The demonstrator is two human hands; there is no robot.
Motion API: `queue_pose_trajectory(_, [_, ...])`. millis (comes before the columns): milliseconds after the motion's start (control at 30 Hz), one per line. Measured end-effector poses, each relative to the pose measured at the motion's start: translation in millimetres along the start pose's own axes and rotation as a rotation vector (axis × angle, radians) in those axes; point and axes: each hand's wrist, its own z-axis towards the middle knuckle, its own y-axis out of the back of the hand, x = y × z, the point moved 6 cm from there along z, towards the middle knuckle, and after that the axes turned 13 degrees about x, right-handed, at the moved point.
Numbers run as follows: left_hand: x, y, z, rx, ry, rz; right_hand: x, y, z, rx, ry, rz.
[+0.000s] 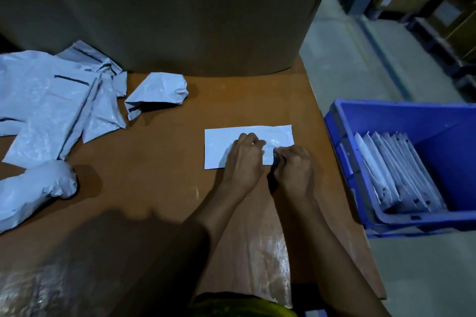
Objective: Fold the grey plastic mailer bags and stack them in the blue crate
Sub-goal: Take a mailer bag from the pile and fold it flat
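A flat, folded grey mailer bag [226, 144] lies on the brown table [159, 162], right of centre. My left hand [244, 159] rests on the middle of the bag with bent fingers, their tips pinching the plastic. My right hand [293, 167] is right beside it, and its curled fingers pinch the bag's near right edge. The blue crate [386, 116] stands off the table's right edge. It holds a row of several folded grey bags [396, 177] leaning on edge.
A heap of crumpled, unfolded grey bags [51, 100] covers the table's left side. One loose bag [159, 92] lies near the middle back, and a bunched one [38, 188] lies at the near left. A big cardboard wall [180, 8] closes the back. Floor and shelving are on the right.
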Motion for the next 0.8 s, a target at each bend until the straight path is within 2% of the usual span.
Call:
queue_pose_trajectory(100, [9,-12,-2,0.031,0.012,0.042,-5,13,21,0.148,-0.057,0.013])
queue_pose_trajectory(233, [17,-19,-2,-0.053,-0.007,0.050,1,9,53,0.089,0.021,0.010])
queue_pose_trajectory(333, [16,-18,-3,-0.083,-0.025,0.061,-2,-12,58,0.102,-0.048,0.067])
queue_pose_trajectory(433, [15,-9,7,0.013,0.028,-0.073,-7,-14,50,0.047,-0.049,0.125])
queue_pose_trajectory(533, [15,10,37,-0.012,0.076,-0.178,-3,-6,49,0.001,-0.030,0.117])
queue_pose_trajectory(700, [19,-3,47,0.091,0.094,-0.058,-6,3,61,0.167,-0.072,0.146])
queue_pose_trajectory(800, [22,-13,35,0.060,0.036,0.005,-11,9,79,0.165,-0.109,0.124])
